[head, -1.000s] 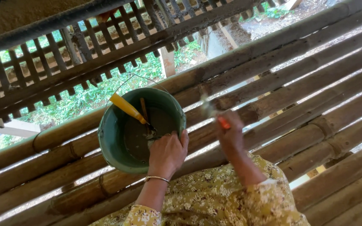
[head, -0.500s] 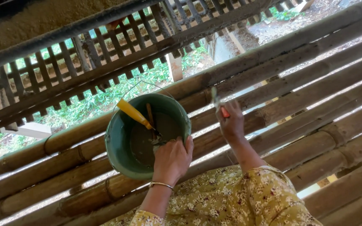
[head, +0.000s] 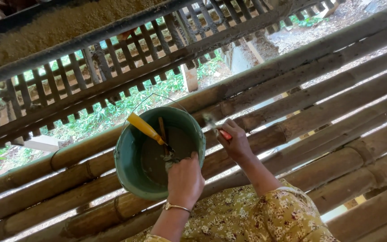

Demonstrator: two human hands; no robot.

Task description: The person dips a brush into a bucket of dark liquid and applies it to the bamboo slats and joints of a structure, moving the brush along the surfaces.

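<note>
Green plastic bucket [head: 133, 168] on bamboo slat floor [head: 319, 116], gaps between poles, lattice railing [head: 113, 67] close behind, open floor rightward, left hand [head: 184, 179] gripping bucket's near rim, yellow-handled tool [head: 146, 129] inside, right hand [head: 234, 142] closed around red-handled brush [head: 218, 127].

Floor: I look down on a bamboo pole floor [head: 319, 107] running diagonally across the frame, with bright gaps between the poles.
Railing: I see a wooden slatted lattice [head: 113, 62] across the upper left.
Beam: a dark beam [head: 68, 45] crosses above the lattice.
Outside: green plants [head: 113, 112] and bare dirt ground [head: 310, 31] show through.
Light: daylight comes from below and outside.
</note>
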